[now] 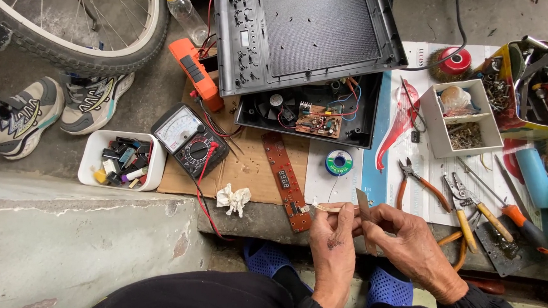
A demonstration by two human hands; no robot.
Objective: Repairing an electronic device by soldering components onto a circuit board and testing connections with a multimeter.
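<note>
Count: 2 hands. 2 multimeters: 1 analog black, 1 orange. 2 circuit boards: 1 long red strip, 1 small in open case. 1 solder spool. 3 pliers-type tools. 1 screwdriver. 2 sneakers. 1 bike wheel. 1 plastic bottle. 2 white parts trays.

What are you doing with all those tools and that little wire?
A person sits over a messy repair spot. The left hand pinches a thin pale wire that runs from a long red circuit strip. The right hand holds a small brown flat strip against that wire's end. Ahead lies an opened black appliance case with its circuit board showing. A multimeter, a solder spool and pliers lie around.
</note>
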